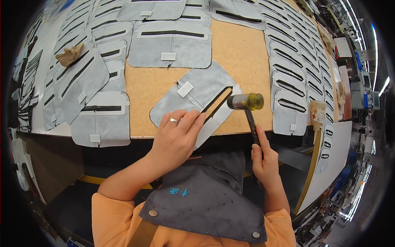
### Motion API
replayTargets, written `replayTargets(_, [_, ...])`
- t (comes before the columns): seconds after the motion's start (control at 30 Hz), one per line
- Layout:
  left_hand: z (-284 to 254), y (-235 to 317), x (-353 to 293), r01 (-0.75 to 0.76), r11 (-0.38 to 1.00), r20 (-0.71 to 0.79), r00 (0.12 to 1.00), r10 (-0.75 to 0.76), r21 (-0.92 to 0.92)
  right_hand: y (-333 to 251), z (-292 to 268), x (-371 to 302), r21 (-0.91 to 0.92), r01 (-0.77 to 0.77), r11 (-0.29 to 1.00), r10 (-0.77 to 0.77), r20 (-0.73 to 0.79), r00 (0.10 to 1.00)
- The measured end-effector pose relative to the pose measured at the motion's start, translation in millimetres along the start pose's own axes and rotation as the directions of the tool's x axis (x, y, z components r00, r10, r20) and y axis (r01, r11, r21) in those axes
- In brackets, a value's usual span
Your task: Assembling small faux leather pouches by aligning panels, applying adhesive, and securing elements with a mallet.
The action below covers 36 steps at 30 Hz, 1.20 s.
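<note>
A grey fabric-like panel (pixel 170 105) lies tilted at the table's front edge, with a long black-edged slot and a small white tag (pixel 185 89). My left hand (pixel 175 133), with a ring on one finger, rests on this panel. Its fingers stretch over the surface, the index fingertip beside the slot's lower end; the thumb is hidden. My right hand (pixel 265 158) is closed round the dark handle of a mallet (pixel 246 101), index finger along the shaft. The mallet's head, grey at one end and translucent yellow at the other, sits over the slot's upper right end; whether it touches cannot be told.
Overlapping rows of similar panels lie at left (pixel 101 131) and right (pixel 290 119); another panel (pixel 173 45) lies straight ahead. A crumpled brown piece (pixel 70 54) sits on the left stack. Beyond the right edge stands a wooden-edged white board (pixel 335 164). Bare brown tabletop (pixel 242 49) shows between stacks.
</note>
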<state>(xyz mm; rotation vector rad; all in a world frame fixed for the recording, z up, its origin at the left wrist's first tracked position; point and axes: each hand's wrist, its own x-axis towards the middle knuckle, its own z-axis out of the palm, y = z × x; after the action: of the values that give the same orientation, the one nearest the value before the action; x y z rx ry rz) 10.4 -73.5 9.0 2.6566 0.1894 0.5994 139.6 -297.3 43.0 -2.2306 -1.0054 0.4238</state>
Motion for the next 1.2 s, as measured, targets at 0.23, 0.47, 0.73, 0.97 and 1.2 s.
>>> replayTargets(0.23, [7.5, -7.0, 0.9, -0.02, 0.987, 0.149, 0.989, -0.005, 0.161, -4.9, 5.1, -0.5, -0.067, 0.086, 0.994, -0.084, 0.037, 0.996])
replayTargets(0.47, [14.1, -7.8, 1.0, -0.061, 0.977, 0.015, 0.998, 0.059, 0.205, -7.7, 25.6, 7.2, -0.304, 0.257, 0.918, -0.222, 0.145, 0.964])
replayTargets(0.73, [16.9, -9.7, -4.5, -0.036, 0.988, -0.083, 0.995, 0.049, 0.151, -16.4, 16.1, 10.7, -0.185, 0.28, 0.942, -0.3, -0.087, 0.95])
replayTargets(0.97, [8.7, -17.7, -14.9, -0.027, 1.0, -0.023, 0.999, 0.027, -0.008, -11.1, 18.9, 26.9, -0.298, 0.287, 0.91, -0.276, 0.079, 0.958])
replayTargets(1.2, [-6.8, -23.4, -45.8, -0.151, 0.986, 0.013, 0.989, 0.151, 0.069, -1.5, 17.3, 28.4, -0.28, 0.307, 0.91, -0.305, 0.052, 0.951])
